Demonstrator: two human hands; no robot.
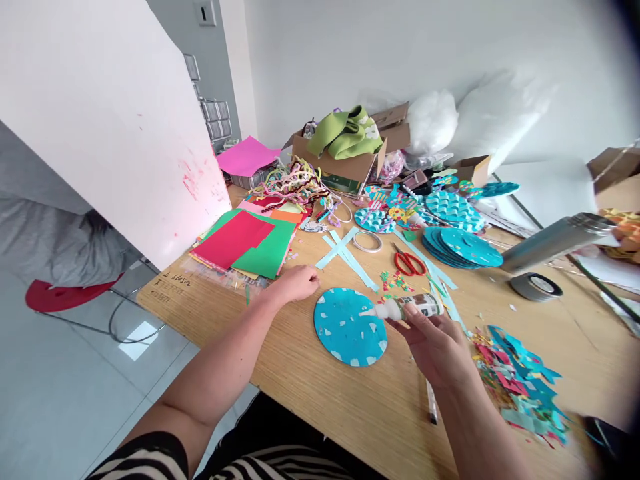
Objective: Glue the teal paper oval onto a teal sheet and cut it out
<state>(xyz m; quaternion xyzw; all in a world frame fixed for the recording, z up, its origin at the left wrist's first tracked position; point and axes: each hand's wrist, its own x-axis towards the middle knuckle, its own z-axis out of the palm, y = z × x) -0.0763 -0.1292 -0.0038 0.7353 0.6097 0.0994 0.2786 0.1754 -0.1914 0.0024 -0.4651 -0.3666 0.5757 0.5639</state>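
Observation:
My right hand (435, 343) is wrapped round a white glue bottle (417, 307) with a printed label. The bottle lies nearly level, its narrow nozzle pointing left over a blue disc (345, 333). Small pale patches dot the disc, most of them around its edge. I cannot tell whether the nozzle tip touches the surface. My left hand (299, 283) rests on the table just beyond the disc's upper left edge, fingers curled in, with nothing seen in them. Red-handled scissors (410, 262) and small coloured paper scraps (393, 283) lie beyond the bottle.
Coloured paper sheets (245, 243) lie at left, pale blue strips (345, 253) and a tape roll (367, 241) beyond the disc. Stacked blue discs (465, 247), a steel flask (555, 241) and grey tape (536, 287) stand right. Paper cut-outs (525, 380) and a pen (431, 403) lie nearer.

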